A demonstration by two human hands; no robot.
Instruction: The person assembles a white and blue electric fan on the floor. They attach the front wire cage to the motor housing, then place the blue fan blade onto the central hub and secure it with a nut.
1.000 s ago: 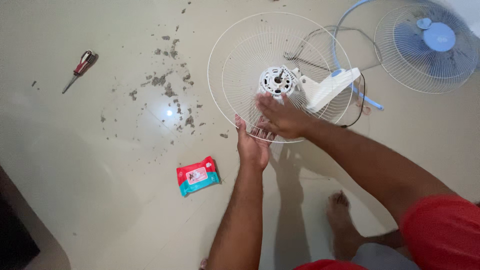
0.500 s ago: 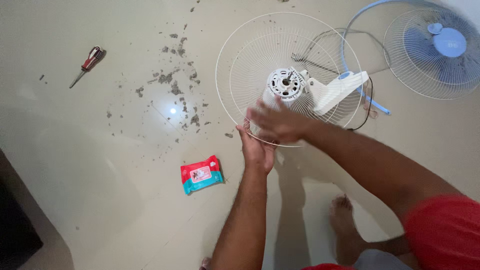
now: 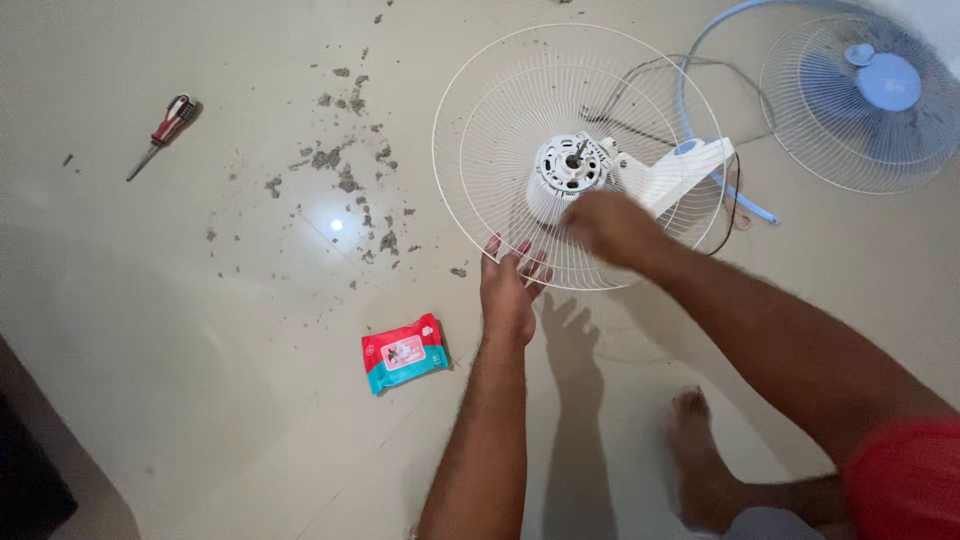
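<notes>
A white wire fan guard (image 3: 470,120) with the fan motor (image 3: 570,165) at its middle is held above the floor. My left hand (image 3: 508,285) supports the guard's lower rim from beneath, fingers spread against the wires. My right hand (image 3: 612,228) is blurred and lies on the wires just below and right of the motor; whether it holds anything I cannot tell. The white fan neck (image 3: 680,175) sticks out to the right of the motor.
Clumps of grey dust (image 3: 345,180) litter the tiled floor left of the guard. A red-handled screwdriver (image 3: 160,130) lies far left. A red and teal wipes packet (image 3: 404,352) lies near my left wrist. A blue fan guard with blades (image 3: 860,100) rests top right. My bare foot (image 3: 700,450) is below.
My right hand has slid to the right across the guard wires, from below the motor's left side to its lower right. My left hand has stayed under the rim with fingers more spread.
</notes>
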